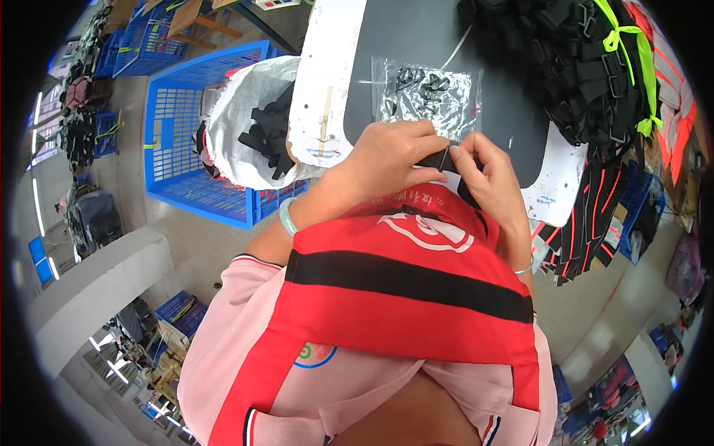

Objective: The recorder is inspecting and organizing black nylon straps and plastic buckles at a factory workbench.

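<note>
My left hand and my right hand meet at the near edge of the table, both with fingers pinched. Between their fingertips is a black webbing strap, gripped from both sides. A thin dark piece crosses the strap there, too small to make out. Part of the strap hangs down beside my right hand, partly hidden by it. Just beyond my hands lies a clear plastic bag with several small black plastic buckles in or on it.
The white table has a dark grey mat. A heap of black straps with buckles, tied with a neon-yellow band, lies at the right. At left, a white sack of black straps stands by a blue crate. Striped strips hang at right.
</note>
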Available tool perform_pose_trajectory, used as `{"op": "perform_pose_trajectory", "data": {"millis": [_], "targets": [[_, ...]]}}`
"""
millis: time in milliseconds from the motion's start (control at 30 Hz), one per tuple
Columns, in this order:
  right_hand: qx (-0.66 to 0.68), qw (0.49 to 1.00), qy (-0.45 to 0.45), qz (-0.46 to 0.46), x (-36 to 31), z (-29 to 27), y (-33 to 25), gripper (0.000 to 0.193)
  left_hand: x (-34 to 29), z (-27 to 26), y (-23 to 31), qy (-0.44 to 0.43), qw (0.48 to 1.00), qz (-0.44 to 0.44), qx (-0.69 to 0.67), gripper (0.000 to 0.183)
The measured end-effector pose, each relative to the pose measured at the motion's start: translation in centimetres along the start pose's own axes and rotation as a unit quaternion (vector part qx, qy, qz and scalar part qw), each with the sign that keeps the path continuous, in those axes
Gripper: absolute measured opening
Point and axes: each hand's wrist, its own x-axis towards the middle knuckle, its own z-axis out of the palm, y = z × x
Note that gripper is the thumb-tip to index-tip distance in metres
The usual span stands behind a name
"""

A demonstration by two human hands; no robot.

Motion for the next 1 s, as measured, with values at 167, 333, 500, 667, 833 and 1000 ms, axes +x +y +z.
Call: {"op": "perform_pose_trajectory", "data": {"millis": [167,333,500,667,833,1000], "targets": [[-0.003,1.0,-0.008,-0.005,0.3,0.5,0.6,0.027,0.2,0.2,0.3,-0.013,1.0,0.007,0.015,0.036],[-0.022,0.99,0.111,-0.079,1.2,1.9,2.4,0.031,0.6,1.3,0.6,0.035,0.996,-0.016,-0.081,0.038],[0.054,0.99,0.112,-0.071,1.3,3.0,2.8,0.038,-0.4,3.3,-0.4,0.046,0.948,-0.151,-0.276,0.034],[0.074,0.987,0.115,-0.087,2.0,3.6,3.0,0.042,-1.2,3.9,-0.6,0.064,0.751,-0.283,-0.593,0.025],[0.064,0.99,0.064,-0.106,2.3,4.1,2.1,0.041,-1.9,3.6,-1.2,0.075,0.75,-0.323,-0.572,0.016],[0.081,0.994,0.002,-0.07,1.7,3.5,1.1,0.021,-2.1,2.6,-1.2,0.036,0.671,-0.389,-0.63,0.023]]}}
